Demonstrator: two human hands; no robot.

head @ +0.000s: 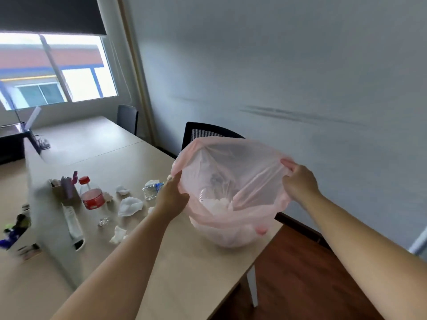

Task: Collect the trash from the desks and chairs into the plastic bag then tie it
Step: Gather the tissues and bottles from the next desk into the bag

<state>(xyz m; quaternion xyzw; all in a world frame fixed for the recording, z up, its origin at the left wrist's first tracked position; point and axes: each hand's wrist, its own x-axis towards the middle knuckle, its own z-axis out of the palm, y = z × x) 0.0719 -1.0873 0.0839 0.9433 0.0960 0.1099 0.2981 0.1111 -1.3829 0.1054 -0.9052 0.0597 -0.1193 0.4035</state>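
"Where's the plastic bag (231, 176)?"
"At the right edge of the desk (184, 262); my left hand (172, 197) and right hand (299, 183) pinch its rim open."
"The trash?"
"Tissues (130, 205) lie left, nearest my left hand."

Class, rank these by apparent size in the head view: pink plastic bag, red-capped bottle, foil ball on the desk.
Largest: pink plastic bag
Next: red-capped bottle
Smallest: foil ball
All sit at roughly similar distance from the camera, so the order holds.
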